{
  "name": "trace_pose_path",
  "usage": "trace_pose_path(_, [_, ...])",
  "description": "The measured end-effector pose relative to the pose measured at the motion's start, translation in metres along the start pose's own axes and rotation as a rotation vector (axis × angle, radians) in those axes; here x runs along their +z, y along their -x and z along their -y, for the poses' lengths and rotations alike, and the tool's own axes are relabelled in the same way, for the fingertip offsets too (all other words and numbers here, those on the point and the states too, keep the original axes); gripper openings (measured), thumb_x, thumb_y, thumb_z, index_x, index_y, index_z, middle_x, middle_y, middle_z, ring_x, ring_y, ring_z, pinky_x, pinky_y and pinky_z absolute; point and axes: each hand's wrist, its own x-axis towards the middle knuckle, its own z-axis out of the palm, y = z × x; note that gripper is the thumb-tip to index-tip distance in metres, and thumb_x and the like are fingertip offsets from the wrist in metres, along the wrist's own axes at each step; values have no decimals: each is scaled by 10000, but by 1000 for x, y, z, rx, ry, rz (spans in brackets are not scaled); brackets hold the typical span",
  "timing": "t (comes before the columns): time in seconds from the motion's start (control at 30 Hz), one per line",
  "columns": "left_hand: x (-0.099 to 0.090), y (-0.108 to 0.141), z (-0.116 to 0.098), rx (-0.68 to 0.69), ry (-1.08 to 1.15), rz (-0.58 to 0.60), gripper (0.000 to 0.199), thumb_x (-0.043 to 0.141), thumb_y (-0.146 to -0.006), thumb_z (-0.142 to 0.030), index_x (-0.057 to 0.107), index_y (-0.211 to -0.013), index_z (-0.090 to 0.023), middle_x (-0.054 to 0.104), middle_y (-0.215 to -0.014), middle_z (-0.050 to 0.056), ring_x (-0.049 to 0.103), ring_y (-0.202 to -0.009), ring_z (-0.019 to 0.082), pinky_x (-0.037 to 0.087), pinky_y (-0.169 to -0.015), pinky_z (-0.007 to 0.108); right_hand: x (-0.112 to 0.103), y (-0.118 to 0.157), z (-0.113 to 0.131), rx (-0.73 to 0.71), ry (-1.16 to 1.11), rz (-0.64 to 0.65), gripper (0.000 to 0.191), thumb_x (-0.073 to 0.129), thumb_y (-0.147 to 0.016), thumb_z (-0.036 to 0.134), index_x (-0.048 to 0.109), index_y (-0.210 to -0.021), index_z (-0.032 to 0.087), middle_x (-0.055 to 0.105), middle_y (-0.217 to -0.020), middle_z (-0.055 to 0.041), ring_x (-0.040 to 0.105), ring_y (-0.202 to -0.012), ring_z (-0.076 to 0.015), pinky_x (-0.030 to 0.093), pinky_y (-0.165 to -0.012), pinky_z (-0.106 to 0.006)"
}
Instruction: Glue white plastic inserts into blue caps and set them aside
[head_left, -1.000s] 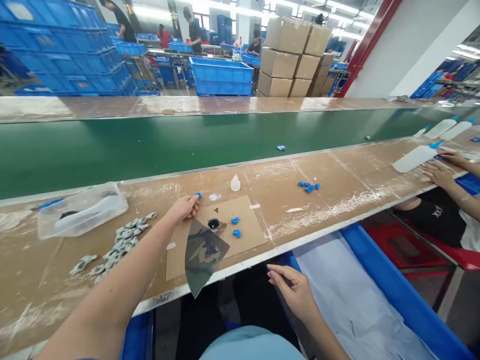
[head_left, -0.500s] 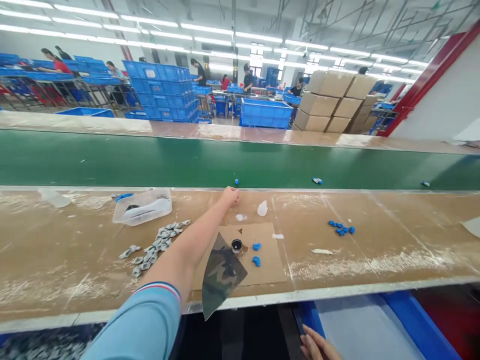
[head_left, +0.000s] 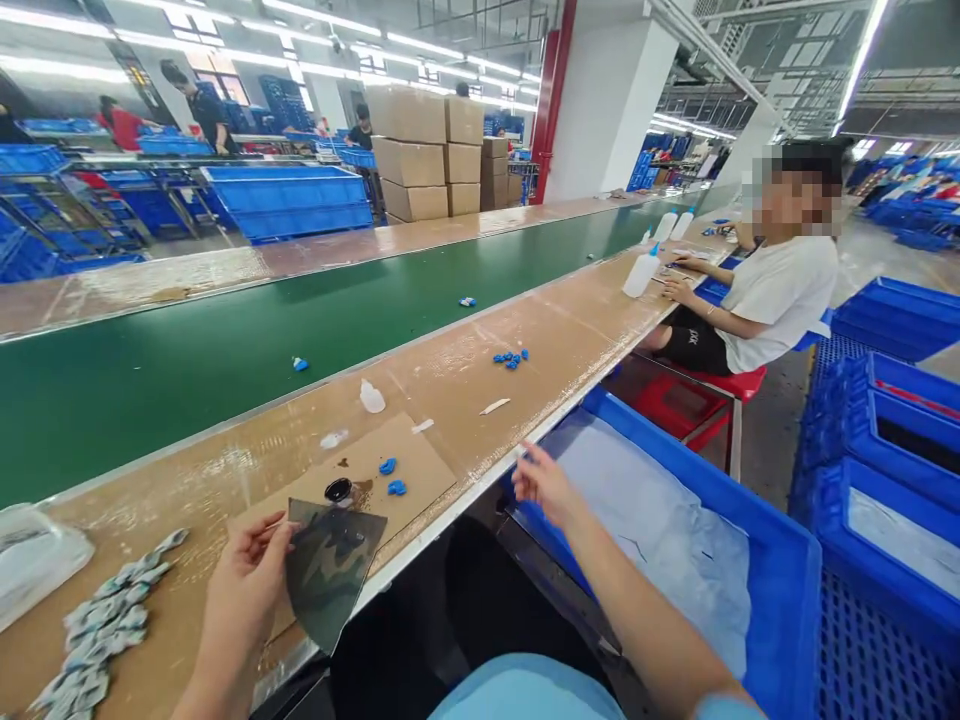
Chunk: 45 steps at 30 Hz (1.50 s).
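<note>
My left hand [head_left: 251, 560] is closed, thumb and fingers pressed together, at the left edge of a dark camouflage-patterned sheet [head_left: 330, 575]; what it grips is hidden. My right hand [head_left: 544, 485] is raised over the table's front edge, its fingers curled, with a small pale thing at the fingertips that I cannot make out. Behind the sheet, a small cup of black liquid [head_left: 339, 490] stands on a cardboard piece [head_left: 427, 475] beside two blue pieces [head_left: 391, 478]. A translucent bottle [head_left: 371, 397] stands behind the cardboard.
Grey pieces [head_left: 112, 620] lie in a pile near a clear plastic tub [head_left: 37, 560]. Several blue pieces [head_left: 511, 358] lie farther right. A green belt [head_left: 225, 330] carries small items. Below the table edge is a lined blue crate [head_left: 795, 580]. A person [head_left: 787, 280] sits at the right.
The view has turned right. My left hand has come back from beside the belt to the dark sheet. My right hand has lifted away from the blue crate's edge.
</note>
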Motion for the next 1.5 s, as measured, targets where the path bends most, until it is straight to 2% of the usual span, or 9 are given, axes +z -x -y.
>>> trace_pose_path(0.13, [4, 15, 15, -106, 89, 4, 364, 613, -567, -463, 553, -829, -218, 629, -710, 3, 610, -714, 203, 511, -660, 337, 6, -37, 35, -106, 62, -9, 409, 598, -785, 437, 625, -1132, 222, 578, -587, 39, 536, -484, -87, 495, -515, -224])
trace_pose_path(0.4, [12, 24, 30, 19, 106, -24, 221, 521, -739, -323, 563, -895, -173, 644, -794, 48, 641, -801, 189, 511, -790, 342, 60, -18, -28, -237, 463, 239, 331, 669, -647, 476, 688, -794, 180, 658, -711, -42, 589, -640, -174, 517, -605, -328])
trace_pose_path(0.6, [14, 26, 37, 48, 122, -13, 203, 526, -767, -278, 574, -929, -164, 636, -811, 52, 628, -785, 173, 510, -763, 322, 111, -39, -28, -452, 671, 372, 227, 593, -729, 394, 703, -816, 216, 661, -841, -80, 606, -763, -215, 504, -772, -384])
trace_pose_path(0.73, [-17, 30, 46, 91, 44, -186, 166, 514, -779, -233, 585, -915, -170, 641, -883, 76, 621, -839, 184, 502, -800, 336, 129, -46, -27, -551, 764, 495, 217, 548, -738, 365, 694, -816, 225, 641, -869, -100, 599, -791, -243, 484, -803, -419])
trace_pose_path(0.87, [-73, 32, 55, 42, -221, -479, 186, 501, -770, -149, 593, -931, -166, 627, -909, 85, 601, -828, 195, 495, -792, 352, 126, -63, -32, -686, 1002, 584, 246, 493, -752, 397, 651, -830, 224, 612, -741, -69, 579, -648, -220, 505, -675, -397])
trace_pose_path(0.97, [-97, 32, 56, -16, -364, -557, 202, 526, -756, -114, 600, -938, -162, 623, -932, 96, 593, -840, 212, 489, -789, 364, 123, -74, -35, -745, 1052, 608, 296, 476, -752, 442, 651, -866, 232, 608, -729, -69, 577, -630, -226, 506, -630, -401])
trace_pose_path(1.1, [-88, 21, 49, -35, -658, -390, 163, 531, -809, -139, 619, -943, -167, 627, -963, 113, 574, -948, 245, 453, -865, 378, 118, -78, -36, -701, 984, 566, 364, 502, -740, 542, 648, -861, 231, 624, -747, -77, 610, -676, -238, 522, -637, -408])
trace_pose_path(1.33, [-72, 0, 44, -75, -776, -299, 155, 491, -803, -82, 618, -881, -126, 619, -967, 177, 542, -985, 312, 412, -890, 436, 110, -68, -33, -292, 550, 520, 509, 713, -585, 644, 603, -823, 207, 654, -700, -45, 628, -599, -187, 563, -583, -355])
trace_pose_path(1.5, [-74, 3, 61, 60, -788, -329, 308, 378, -801, -25, 608, -988, -108, 607, -1023, 190, 538, -1000, 310, 402, -922, 459, 127, -55, -24, -353, 479, 547, 437, 727, -640, 569, 690, -876, 203, 698, -748, -54, 648, -646, -189, 571, -630, -356])
